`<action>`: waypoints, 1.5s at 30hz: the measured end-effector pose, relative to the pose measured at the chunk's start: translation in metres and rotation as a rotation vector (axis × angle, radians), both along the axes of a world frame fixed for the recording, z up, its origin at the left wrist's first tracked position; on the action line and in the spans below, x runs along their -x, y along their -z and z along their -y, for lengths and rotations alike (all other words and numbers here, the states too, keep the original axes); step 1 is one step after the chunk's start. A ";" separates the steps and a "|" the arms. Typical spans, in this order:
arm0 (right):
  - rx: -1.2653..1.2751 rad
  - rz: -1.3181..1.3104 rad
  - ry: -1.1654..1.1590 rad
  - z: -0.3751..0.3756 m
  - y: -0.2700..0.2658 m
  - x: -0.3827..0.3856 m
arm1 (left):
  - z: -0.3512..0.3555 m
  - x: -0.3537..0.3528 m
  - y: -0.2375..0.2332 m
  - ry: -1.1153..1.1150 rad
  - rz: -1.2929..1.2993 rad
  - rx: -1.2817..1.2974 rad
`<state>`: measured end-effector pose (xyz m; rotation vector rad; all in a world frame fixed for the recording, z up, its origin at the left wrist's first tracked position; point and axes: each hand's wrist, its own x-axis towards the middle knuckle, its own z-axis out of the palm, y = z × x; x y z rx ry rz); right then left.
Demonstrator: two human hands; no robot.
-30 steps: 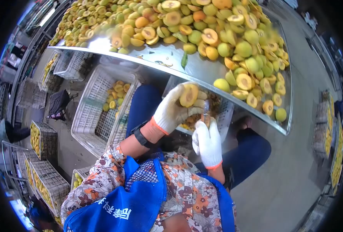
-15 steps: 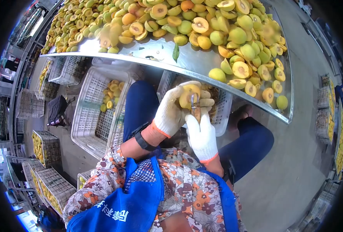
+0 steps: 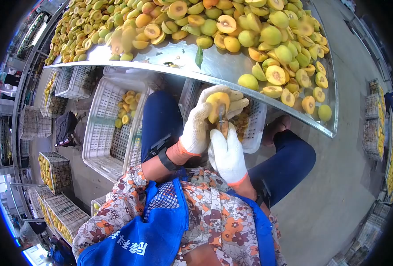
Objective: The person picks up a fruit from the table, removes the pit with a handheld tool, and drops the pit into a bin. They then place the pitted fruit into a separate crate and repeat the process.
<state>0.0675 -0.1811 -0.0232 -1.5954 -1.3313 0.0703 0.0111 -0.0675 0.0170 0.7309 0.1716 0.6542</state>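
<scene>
My left hand [image 3: 198,124], in a white work glove, holds a yellow apricot or plum half [image 3: 215,106] between thumb and fingers in front of me. In my gloved right hand [image 3: 229,156] is a small pitting tool with a wooden handle [image 3: 225,128], its metal end against the face of the fruit. Both hands are above my lap, close to the table edge. Partly hidden behind them, a white crate [image 3: 254,133] holds brownish-yellow pieces. Beyond the hands, many halved fruits [image 3: 274,55] are heaped on the metal table [image 3: 174,52].
A green leaf [image 3: 199,57] lies on the table, whose raised metal edge [image 3: 161,68] runs before me. Left of my leg stands a white crate [image 3: 100,146] with some fruit halves [image 3: 128,106]. More filled crates [image 3: 63,208] line the floor at left, others [image 3: 373,133] at right.
The fruit half has tilted, so its cut face turns more sideways. My left fingers have straightened somewhat, while the tool stays against the fruit.
</scene>
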 end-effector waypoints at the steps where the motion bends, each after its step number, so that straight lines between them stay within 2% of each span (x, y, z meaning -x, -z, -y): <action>1: 0.112 -0.281 -0.030 0.003 0.002 0.003 | 0.000 0.000 -0.001 -0.018 -0.013 -0.058; 2: 0.225 -0.563 -0.059 0.005 0.003 0.005 | 0.000 -0.001 0.000 -0.015 -0.013 -0.059; 3: 0.223 -0.563 -0.057 0.004 -0.011 0.003 | 0.000 -0.001 0.002 -0.030 0.001 -0.150; 5: 0.192 -1.611 -0.250 0.003 -0.043 -0.003 | -0.003 -0.005 0.010 -0.048 0.019 -0.246; 7: 0.237 -1.605 -0.279 0.006 -0.045 -0.010 | -0.006 -0.014 0.020 -0.035 0.083 -0.317; 8: 0.284 -1.598 -0.306 0.008 -0.046 -0.017 | -0.011 -0.011 0.017 0.015 0.023 -0.384; 9: 0.296 -1.562 -0.306 0.012 -0.042 -0.021 | -0.016 -0.003 0.008 0.102 -0.146 -0.404; 11: 0.356 -1.479 -0.158 0.014 -0.048 -0.022 | -0.033 0.005 -0.007 0.283 -0.296 -0.433; 12: 0.351 -1.199 -0.197 0.018 -0.035 -0.023 | -0.041 0.006 -0.008 0.226 -0.300 -0.593; 13: 0.325 -0.920 -0.231 0.021 -0.013 -0.023 | -0.045 0.007 -0.010 0.285 -0.274 -0.505; 14: 0.357 -0.662 -0.185 0.025 0.003 -0.020 | -0.049 0.006 -0.012 0.196 -0.278 -0.690; 15: 0.372 -0.409 -0.128 0.023 0.015 -0.021 | -0.038 0.003 -0.025 0.186 -0.507 -0.515; 17: 0.363 -0.962 -0.151 0.013 -0.013 -0.012 | -0.035 -0.003 -0.011 0.124 -0.548 -0.535; 18: 0.425 -1.377 -0.111 0.010 -0.039 -0.011 | -0.031 -0.004 -0.012 0.075 -0.593 -0.570; 21: 0.392 -1.527 -0.126 0.013 -0.035 -0.012 | -0.018 -0.004 -0.008 -0.039 -0.610 -0.665; 25: 0.387 -1.580 -0.278 0.020 -0.040 -0.019 | -0.010 -0.005 0.001 -0.149 -0.497 -0.773; 27: 0.351 -1.741 -0.425 0.024 -0.040 -0.022 | -0.011 -0.005 0.007 -0.128 -0.483 -0.759; 28: 0.348 -1.737 -0.426 0.025 -0.039 -0.021 | -0.011 -0.004 0.009 -0.130 -0.450 -0.799; 31: 0.372 -1.715 -0.358 0.024 -0.034 -0.019 | -0.019 -0.005 0.008 -0.099 -0.416 -0.841; 33: 0.411 -1.375 -0.039 0.015 -0.040 -0.014 | -0.025 -0.006 0.004 -0.065 -0.417 -0.842; 35: 0.427 -1.382 -0.052 0.016 -0.045 -0.013 | -0.024 -0.004 0.001 0.120 -0.456 -0.508; 37: 0.397 -1.520 -0.206 0.017 -0.040 -0.017 | -0.018 -0.004 0.004 0.057 -0.533 -0.532; 39: 0.393 -1.566 -0.227 0.021 -0.040 -0.018 | -0.016 0.003 0.005 -0.067 -0.576 -0.727; 41: 0.390 -1.773 -0.441 0.026 -0.046 -0.019 | -0.018 0.006 0.011 -0.041 -0.528 -0.655; 43: 0.390 -1.801 -0.450 0.028 -0.050 -0.017 | -0.018 0.007 0.014 0.041 -0.428 -0.483; 45: 0.388 -1.831 -0.460 0.026 -0.052 -0.012 | -0.007 0.006 0.017 -0.002 -0.454 -0.448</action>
